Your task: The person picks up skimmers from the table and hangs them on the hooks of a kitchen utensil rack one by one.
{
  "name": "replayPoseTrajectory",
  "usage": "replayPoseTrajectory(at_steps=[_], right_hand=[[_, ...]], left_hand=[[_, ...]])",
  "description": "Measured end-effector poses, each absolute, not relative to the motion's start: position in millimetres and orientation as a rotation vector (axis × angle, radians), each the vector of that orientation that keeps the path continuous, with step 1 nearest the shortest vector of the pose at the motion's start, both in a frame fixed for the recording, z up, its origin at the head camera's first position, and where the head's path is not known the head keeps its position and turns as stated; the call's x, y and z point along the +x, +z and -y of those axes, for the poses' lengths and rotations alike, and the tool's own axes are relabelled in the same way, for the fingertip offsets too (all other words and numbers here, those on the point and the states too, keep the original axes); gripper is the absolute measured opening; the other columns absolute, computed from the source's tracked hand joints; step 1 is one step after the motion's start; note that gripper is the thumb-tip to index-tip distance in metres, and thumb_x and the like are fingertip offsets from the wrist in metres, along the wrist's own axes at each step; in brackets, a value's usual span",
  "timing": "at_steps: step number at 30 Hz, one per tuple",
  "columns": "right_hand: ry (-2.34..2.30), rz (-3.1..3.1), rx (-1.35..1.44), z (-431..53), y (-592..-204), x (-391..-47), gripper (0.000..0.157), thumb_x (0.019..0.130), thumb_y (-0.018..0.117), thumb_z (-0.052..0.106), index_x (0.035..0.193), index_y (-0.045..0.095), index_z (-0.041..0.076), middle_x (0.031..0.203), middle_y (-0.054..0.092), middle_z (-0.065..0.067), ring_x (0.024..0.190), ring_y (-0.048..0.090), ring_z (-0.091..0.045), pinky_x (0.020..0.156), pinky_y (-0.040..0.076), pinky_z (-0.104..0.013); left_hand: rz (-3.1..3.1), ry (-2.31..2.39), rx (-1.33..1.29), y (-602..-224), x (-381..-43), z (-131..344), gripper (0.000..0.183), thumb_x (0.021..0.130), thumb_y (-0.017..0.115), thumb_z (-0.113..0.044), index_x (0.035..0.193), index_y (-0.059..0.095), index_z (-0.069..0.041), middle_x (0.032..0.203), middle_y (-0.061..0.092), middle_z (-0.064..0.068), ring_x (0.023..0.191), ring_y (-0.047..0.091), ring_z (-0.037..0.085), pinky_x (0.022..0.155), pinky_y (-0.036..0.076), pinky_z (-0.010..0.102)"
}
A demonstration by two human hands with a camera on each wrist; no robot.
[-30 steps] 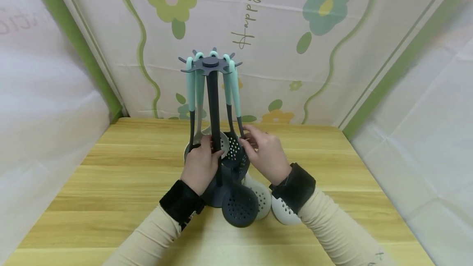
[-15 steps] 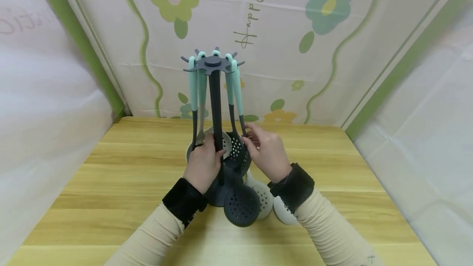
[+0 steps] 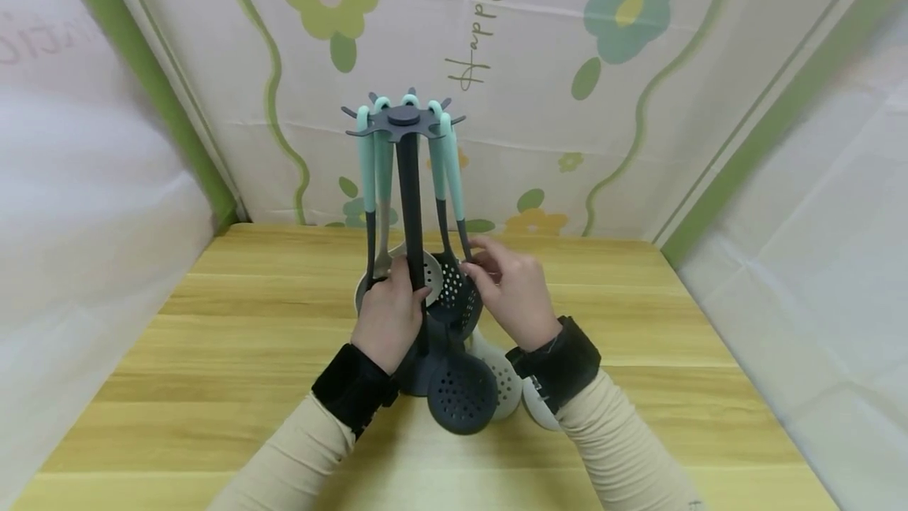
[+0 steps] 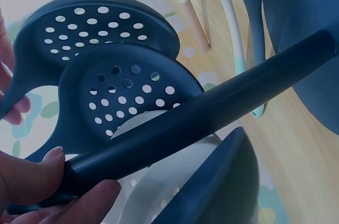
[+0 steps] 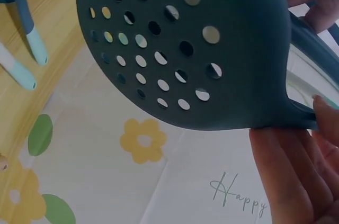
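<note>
A dark utensil stand (image 3: 409, 203) with a spoked top stands upright on the table. My left hand (image 3: 386, 318) grips its pole (image 4: 212, 107) low down, thumb and fingers around it. Several utensils with mint handles hang from the spokes. My right hand (image 3: 518, 290) pinches the neck of a dark skimmer (image 5: 159, 49) hanging on the stand's right side. In the right wrist view its thumb and fingers close on the neck just above the perforated bowl. Beside it hangs another dark perforated skimmer (image 4: 127, 94), and a pale perforated utensil (image 3: 432, 278) hangs behind the pole.
On the wooden table (image 3: 248, 385), right of the stand's base, lie a dark skimmer (image 3: 463, 394), a pale perforated utensil (image 3: 507, 381) and a white one (image 3: 541, 408), partly hidden by my right wrist. Flowered cloth (image 3: 525, 101) forms the back wall, with white cloth at both sides.
Both hands keep their holds on the pole and the skimmer's neck. My right wrist has shifted slightly left and covers more of the white utensil on the table.
</note>
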State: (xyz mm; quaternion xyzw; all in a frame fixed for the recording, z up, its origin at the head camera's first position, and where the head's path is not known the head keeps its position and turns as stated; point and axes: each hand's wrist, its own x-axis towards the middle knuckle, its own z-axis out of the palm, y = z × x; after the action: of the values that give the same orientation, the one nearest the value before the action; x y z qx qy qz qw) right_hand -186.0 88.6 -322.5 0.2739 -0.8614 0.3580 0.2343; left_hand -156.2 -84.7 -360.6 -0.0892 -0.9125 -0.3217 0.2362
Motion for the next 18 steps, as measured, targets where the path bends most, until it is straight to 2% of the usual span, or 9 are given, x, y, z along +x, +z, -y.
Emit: replayPoseTrajectory(at_steps=[18], right_hand=[[1.084, 2.364, 0.709, -84.3, -325.7, -191.5, 0.023, 0.089, 0.074, 0.011, 0.110, 0.069, 0.002, 0.090, 0.077, -0.015, 0.082, 0.076, -0.026, 0.073, 0.061, -0.040]], left_hand=[[2.502, -0.873, -0.245, -360.9, -157.0, 85.3, 0.024, 0.095, 0.065, -0.006, 0.109, 0.049, 0.006, 0.076, 0.065, 0.017, 0.057, 0.066, 0.027, 0.049, 0.049, 0.034]])
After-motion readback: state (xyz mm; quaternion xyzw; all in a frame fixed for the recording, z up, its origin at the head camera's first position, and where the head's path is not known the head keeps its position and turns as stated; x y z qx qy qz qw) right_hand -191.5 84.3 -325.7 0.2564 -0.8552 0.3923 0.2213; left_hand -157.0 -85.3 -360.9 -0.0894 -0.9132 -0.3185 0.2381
